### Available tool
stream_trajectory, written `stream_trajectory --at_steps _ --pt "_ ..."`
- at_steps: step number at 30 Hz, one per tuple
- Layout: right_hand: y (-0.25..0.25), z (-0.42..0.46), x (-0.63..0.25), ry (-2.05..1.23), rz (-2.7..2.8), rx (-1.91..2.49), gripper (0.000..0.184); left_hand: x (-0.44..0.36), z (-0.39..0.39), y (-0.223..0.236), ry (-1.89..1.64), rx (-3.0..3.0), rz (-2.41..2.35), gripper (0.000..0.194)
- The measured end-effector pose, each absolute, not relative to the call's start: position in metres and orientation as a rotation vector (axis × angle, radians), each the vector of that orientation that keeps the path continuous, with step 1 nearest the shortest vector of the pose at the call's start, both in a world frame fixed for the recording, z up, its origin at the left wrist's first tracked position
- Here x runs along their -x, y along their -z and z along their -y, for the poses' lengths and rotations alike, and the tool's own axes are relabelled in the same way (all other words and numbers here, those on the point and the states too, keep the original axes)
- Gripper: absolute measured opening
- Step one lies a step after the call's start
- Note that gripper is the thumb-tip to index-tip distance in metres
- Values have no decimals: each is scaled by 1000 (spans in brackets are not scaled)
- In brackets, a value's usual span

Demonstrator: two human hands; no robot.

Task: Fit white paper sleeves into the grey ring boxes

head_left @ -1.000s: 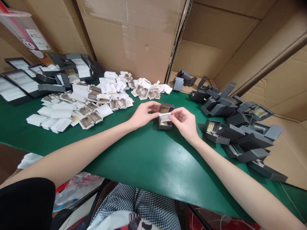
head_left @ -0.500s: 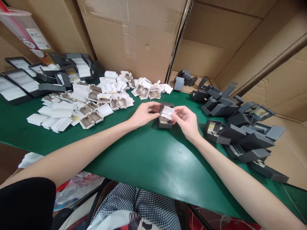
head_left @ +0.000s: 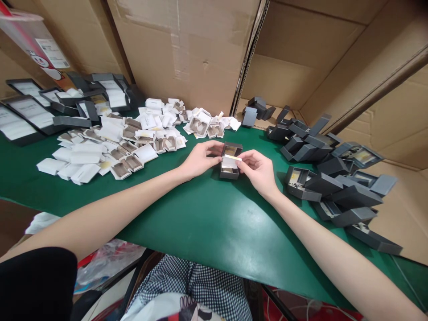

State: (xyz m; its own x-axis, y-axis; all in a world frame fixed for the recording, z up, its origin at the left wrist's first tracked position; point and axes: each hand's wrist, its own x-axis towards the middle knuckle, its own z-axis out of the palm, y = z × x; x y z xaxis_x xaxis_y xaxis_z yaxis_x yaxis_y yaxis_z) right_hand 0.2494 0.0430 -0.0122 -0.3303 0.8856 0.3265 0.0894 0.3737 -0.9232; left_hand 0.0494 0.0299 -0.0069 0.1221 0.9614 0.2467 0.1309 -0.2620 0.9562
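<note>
A small dark grey hinged box (head_left: 229,175) stands with its lid up on the green table in front of me. My left hand (head_left: 202,159) grips the box's left side, thumb near the hinge. A folded white card insert (head_left: 230,162) with a yellowish edge is pinched between the thumb and fingers of my right hand (head_left: 257,169). The insert sits across the box's opening, tilted; how deep it reaches inside is hard to see.
White folded inserts (head_left: 85,154) lie piled at left, with open dark boxes (head_left: 30,111) behind them. More dark boxes (head_left: 347,191) crowd the right side. Cardboard (head_left: 187,53) walls the back of the green table (head_left: 200,227). A plastic cup (head_left: 40,44) stands back left.
My right hand has shifted slightly left and tilted the white insert, so its yellowish edge now shows. More of the lid's inside is visible. My left hand has stayed on the box.
</note>
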Motion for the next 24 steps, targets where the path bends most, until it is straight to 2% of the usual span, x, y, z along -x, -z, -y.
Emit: stream_trajectory --at_steps 13,20,24 --pt "9 -39 -248 -832 1825 942 13 -51 -27 4 -1211 -1612 -1135 35" --pt "6 -35 -246 -639 1924 940 7 -56 -18 -3 -1099 -1815 -1140 42" --pt "8 -32 -245 -545 1989 914 11 -61 -15 -2 -1047 -1978 -1356 29"
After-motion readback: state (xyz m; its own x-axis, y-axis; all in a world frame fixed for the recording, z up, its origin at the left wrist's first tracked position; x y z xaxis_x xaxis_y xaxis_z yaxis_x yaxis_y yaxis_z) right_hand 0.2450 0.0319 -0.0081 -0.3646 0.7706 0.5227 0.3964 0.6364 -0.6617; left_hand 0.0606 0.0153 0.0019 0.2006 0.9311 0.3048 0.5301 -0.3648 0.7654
